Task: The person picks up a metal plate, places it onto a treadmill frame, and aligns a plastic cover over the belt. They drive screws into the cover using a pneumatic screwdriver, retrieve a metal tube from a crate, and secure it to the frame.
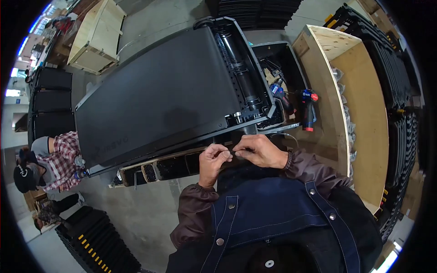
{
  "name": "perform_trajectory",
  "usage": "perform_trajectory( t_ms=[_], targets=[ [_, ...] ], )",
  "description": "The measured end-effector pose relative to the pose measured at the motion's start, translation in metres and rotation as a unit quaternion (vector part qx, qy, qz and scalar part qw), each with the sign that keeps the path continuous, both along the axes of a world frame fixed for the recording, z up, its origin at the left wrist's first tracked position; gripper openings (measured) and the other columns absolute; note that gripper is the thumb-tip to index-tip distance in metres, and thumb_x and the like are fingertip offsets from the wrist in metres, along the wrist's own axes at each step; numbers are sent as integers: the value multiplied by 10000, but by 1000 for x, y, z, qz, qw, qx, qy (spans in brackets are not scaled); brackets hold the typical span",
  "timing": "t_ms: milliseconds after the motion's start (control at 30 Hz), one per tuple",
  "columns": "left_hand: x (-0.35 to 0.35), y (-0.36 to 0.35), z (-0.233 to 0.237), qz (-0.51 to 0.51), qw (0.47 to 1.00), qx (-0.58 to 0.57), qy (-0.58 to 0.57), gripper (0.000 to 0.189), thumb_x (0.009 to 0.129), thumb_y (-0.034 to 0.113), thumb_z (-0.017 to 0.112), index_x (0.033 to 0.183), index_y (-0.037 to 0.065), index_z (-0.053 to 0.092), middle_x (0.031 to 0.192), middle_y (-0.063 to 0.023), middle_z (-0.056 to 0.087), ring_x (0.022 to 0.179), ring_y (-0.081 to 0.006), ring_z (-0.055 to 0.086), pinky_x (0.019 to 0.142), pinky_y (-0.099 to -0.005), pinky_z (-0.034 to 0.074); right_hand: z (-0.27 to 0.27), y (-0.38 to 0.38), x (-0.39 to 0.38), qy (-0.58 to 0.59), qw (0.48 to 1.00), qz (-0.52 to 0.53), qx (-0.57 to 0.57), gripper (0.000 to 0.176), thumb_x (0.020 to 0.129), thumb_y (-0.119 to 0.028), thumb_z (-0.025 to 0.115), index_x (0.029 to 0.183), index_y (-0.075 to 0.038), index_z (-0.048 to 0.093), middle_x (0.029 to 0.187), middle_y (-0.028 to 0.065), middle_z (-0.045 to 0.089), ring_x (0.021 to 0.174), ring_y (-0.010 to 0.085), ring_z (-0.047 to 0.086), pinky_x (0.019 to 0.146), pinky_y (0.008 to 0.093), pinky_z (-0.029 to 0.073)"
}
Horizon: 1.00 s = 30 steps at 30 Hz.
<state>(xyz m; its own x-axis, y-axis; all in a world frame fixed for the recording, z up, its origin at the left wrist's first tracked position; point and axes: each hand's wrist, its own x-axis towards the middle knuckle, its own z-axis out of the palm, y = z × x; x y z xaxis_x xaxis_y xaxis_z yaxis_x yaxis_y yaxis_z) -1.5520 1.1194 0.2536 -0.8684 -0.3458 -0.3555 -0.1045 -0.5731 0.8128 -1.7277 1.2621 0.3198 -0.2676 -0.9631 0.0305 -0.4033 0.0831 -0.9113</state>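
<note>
My left hand [213,163] and my right hand [260,151] meet at the fingertips in front of my chest. Both are closed in a pinch around a small dark piece [233,154], too small to name. Just beyond them lies a large black machine [159,91] with a broad flat deck. At its right end an open frame shows black rollers [248,84] and metal parts. Under the machine's near edge, left of my left hand, sits a wooden tray [149,174] with dark compartments holding small dark parts.
Two power drills [309,110] [278,91] lie right of the machine, by a black bin [291,59]. An open wooden crate [369,123] holds wrapped parts. A co-worker in a checked shirt [59,154] is at the machine's far left end. Black panels [100,241] are stacked lower left.
</note>
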Motion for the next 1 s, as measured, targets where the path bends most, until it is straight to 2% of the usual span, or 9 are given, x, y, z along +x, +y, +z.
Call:
perform_trajectory(
  t_ms=[300, 433, 600, 700, 800, 900, 933, 967, 1000],
  targets=[
    [-21, 15, 26, 56, 959, -273, -53, 158, 958, 56, 679, 1071, -52, 702, 912, -79, 712, 816, -129, 689, 768, -249, 548, -11, 7, -3, -32, 996, -83, 22, 112, 894, -85, 711, 962, 4, 711, 828, 132, 665, 752, 301, 650, 658, 402, 496],
    [-30, 17, 32, 48, 982, -166, -78, 182, 972, 86, 679, 1087, -55, 691, 910, -79, 711, 810, -132, 687, 776, -253, 548, -30, 9, 3, -269, 949, -147, 80, 95, 923, -52, 679, 953, 35, 702, 777, 73, 680, 698, 138, 638, 632, 324, 498],
    [-43, 19, 19, 13, 989, -143, -41, 232, 997, 86, 648, 1186, -49, 647, 964, -74, 697, 832, -135, 676, 772, -267, 553, -28, 9, 7, -312, 925, -210, 53, 105, 933, -52, 672, 950, 47, 701, 753, 44, 682, 696, 75, 614, 630, 279, 504],
    [-54, 18, 13, 3, 995, 100, -29, 283, 1007, 104, 639, 1251, -36, 603, 977, -77, 688, 821, -128, 657, 743, -266, 547, -24, 10, 1, -328, 915, -231, 43, 115, 925, -67, 690, 949, 43, 706, 754, 47, 690, 694, 81, 622, 633, 284, 511],
    [-67, 8, 22, -44, 997, -27, -59, 332, 996, 96, 650, 1290, -37, 570, 973, -79, 684, 804, -110, 635, 723, -261, 536, -19, 12, -25, -217, 947, -229, 69, 117, 897, -97, 727, 942, 10, 722, 780, 89, 713, 683, 149, 671, 643, 310, 524],
    [-95, -21, 41, -68, 965, -252, -28, 336, 970, 46, 652, 1291, -23, 582, 958, -89, 689, 807, -117, 632, 742, -267, 531, -17, 10, -70, 102, 975, -195, 42, 103, 850, -117, 718, 926, -49, 732, 829, 141, 690, 764, 334, 687, 678, 420, 531],
    [-106, -35, 41, -84, 936, -341, 0, 342, 952, 25, 657, 1286, -6, 591, 947, -98, 692, 815, -137, 642, 752, -274, 532, -18, 8, -79, 134, 971, -176, 90, 106, 816, -94, 704, 912, -53, 725, 868, 136, 673, 853, 341, 674, 707, 461, 526],
    [-120, -59, 44, -158, 813, -551, 101, 400, 885, 31, 697, 1274, 47, 607, 1044, -119, 685, 1018, -253, 657, 936, -381, 511, -19, 5, -84, 135, 970, -181, 91, 106, 816, -94, 704, 912, -53, 725, 868, 136, 673, 853, 341, 674, 707, 461, 526],
    [-132, -68, 48, -160, 813, -550, 102, 400, 885, 31, 697, 1274, 47, 607, 1044, -119, 685, 1018, -253, 657, 936, -381, 511, -20, 1, -87, 191, 965, -143, 108, 107, 809, -98, 700, 908, -59, 712, 874, 120, 643, 880, 335, 649, 716, 450, 516]
  ],
)
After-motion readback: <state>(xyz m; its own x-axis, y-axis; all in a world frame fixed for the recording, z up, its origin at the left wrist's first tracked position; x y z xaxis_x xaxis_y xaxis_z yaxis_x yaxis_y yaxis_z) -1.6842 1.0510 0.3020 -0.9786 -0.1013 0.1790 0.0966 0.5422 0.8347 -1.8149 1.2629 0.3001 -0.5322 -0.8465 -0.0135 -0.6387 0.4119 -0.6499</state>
